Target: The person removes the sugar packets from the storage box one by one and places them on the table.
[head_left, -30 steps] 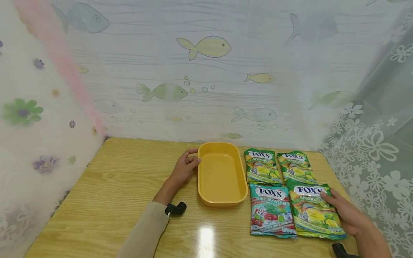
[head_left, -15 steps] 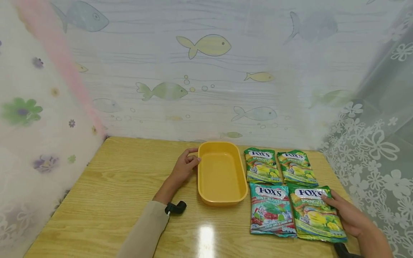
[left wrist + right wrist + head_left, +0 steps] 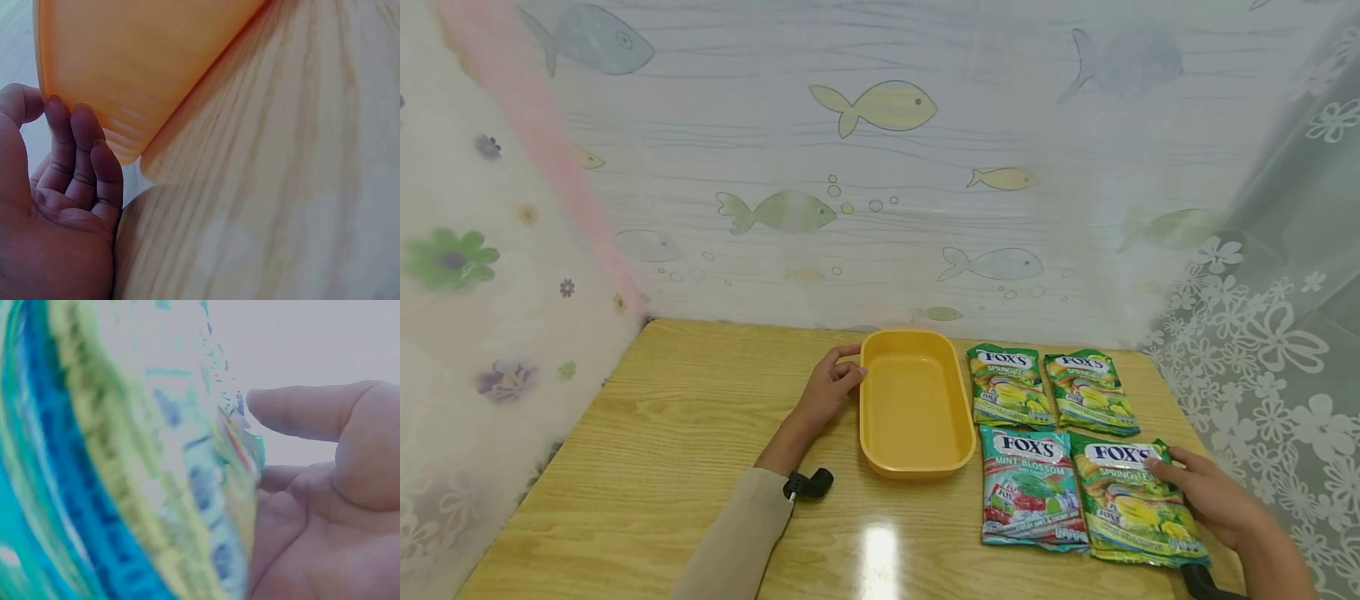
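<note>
Fingers of the right hand [image 3: 1213, 500] pinch the light, slippery candy bag [image 3: 1131, 500] (crinkly foil) at its three-o'clock edge, likely the best hold.

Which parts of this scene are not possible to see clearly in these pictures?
- Right hand, head view: its fingers under the near-right candy bag are hidden by the bag.
- Right wrist view: that bag's print is too blurred to read.
- Left wrist view: the yellow tray is cut off by the frame; only its outer wall shows.
- Left hand, head view: the palm is turned away.
</note>
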Demonstrator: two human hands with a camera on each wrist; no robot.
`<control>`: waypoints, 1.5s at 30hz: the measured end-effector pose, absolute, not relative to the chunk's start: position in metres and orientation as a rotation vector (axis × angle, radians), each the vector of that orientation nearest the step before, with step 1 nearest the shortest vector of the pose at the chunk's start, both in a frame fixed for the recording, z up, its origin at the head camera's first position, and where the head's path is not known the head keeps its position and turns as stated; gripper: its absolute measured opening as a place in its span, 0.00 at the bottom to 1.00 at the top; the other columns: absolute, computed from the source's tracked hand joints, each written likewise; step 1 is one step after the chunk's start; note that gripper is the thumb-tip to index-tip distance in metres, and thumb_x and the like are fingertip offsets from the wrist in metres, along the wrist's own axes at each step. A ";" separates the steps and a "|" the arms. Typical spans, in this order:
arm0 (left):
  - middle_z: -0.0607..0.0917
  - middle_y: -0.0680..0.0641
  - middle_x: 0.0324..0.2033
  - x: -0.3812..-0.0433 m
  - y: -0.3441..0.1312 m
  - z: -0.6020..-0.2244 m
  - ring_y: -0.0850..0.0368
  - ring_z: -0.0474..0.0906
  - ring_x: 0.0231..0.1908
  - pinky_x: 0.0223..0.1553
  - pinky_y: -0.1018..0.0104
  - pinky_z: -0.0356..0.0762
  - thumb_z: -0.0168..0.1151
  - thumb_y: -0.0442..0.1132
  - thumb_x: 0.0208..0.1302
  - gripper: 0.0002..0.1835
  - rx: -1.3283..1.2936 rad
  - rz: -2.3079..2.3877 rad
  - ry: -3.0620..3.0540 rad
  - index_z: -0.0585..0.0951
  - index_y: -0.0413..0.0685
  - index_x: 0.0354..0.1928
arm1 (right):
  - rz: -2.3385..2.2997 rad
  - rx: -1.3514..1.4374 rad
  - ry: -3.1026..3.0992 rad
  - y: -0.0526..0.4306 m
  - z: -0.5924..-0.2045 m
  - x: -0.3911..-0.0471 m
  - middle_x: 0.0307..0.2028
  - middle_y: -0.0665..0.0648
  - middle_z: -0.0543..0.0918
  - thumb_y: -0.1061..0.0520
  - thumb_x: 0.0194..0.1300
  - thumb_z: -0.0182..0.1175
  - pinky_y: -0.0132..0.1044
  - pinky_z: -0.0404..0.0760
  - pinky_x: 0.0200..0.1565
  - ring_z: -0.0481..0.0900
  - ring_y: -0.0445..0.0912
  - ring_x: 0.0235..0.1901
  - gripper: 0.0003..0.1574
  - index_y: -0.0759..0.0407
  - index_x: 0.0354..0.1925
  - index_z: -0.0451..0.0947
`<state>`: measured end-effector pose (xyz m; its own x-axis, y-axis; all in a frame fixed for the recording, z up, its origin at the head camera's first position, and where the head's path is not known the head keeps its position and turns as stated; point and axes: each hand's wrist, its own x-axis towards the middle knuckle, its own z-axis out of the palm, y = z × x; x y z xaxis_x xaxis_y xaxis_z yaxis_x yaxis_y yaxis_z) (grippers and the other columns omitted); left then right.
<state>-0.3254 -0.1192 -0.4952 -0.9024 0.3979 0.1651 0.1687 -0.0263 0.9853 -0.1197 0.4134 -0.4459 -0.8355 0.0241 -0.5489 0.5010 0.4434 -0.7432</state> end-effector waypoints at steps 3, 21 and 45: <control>0.86 0.48 0.33 -0.325 -0.120 -0.496 0.55 0.81 0.34 0.43 0.64 0.80 0.59 0.36 0.81 0.25 0.610 2.051 2.064 0.69 0.45 0.74 | -1.325 0.423 2.325 0.412 -0.443 -0.119 0.72 0.90 0.52 0.42 0.89 0.36 0.59 0.78 0.55 0.80 0.64 0.41 0.53 0.86 0.77 0.27; 0.86 0.49 0.33 -0.325 -0.122 -0.495 0.56 0.81 0.34 0.43 0.65 0.80 0.59 0.37 0.81 0.24 0.603 2.047 2.090 0.70 0.45 0.74 | -0.995 0.386 2.522 0.395 -0.422 -0.117 0.68 0.91 0.58 0.37 0.88 0.36 0.61 0.80 0.54 0.65 0.82 0.65 0.53 0.89 0.74 0.45; 0.86 0.44 0.34 -0.325 -0.117 -0.494 0.50 0.83 0.39 0.48 0.61 0.83 0.56 0.49 0.83 0.19 0.490 2.069 2.233 0.79 0.50 0.67 | -0.940 0.069 3.239 0.286 -0.418 -0.140 0.66 0.78 0.72 0.48 0.84 0.55 0.73 0.72 0.56 0.71 0.75 0.65 0.40 0.70 0.79 0.58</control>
